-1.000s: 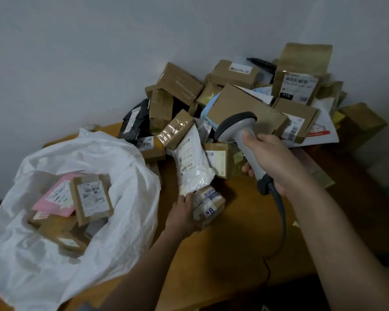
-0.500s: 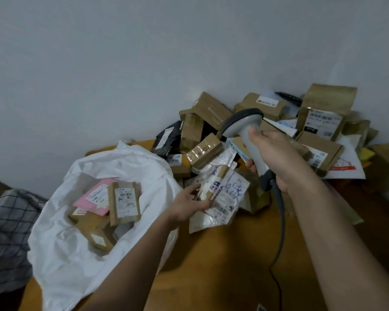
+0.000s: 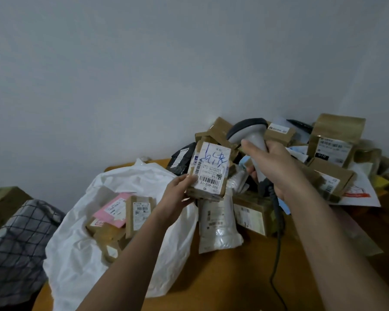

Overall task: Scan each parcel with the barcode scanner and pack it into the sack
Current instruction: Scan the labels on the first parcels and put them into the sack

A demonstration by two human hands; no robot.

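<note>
My left hand grips a small brown taped parcel by its lower left edge and holds it upright in the air, its white barcode label with blue scribble facing me. My right hand grips the handle of the grey barcode scanner, whose head sits just right of and above the parcel. The white sack lies open at the left on the wooden table, with several scanned parcels inside, one pink.
A pile of brown boxes and mailers is heaped against the wall at the back right. A white padded mailer lies on the table under the held parcel. The scanner cable trails down to the front. A checked cloth is at left.
My left hand has lifted the small parcel off the table and turned its label up toward me. The scanner has come closer to it. The view has tilted upward.
</note>
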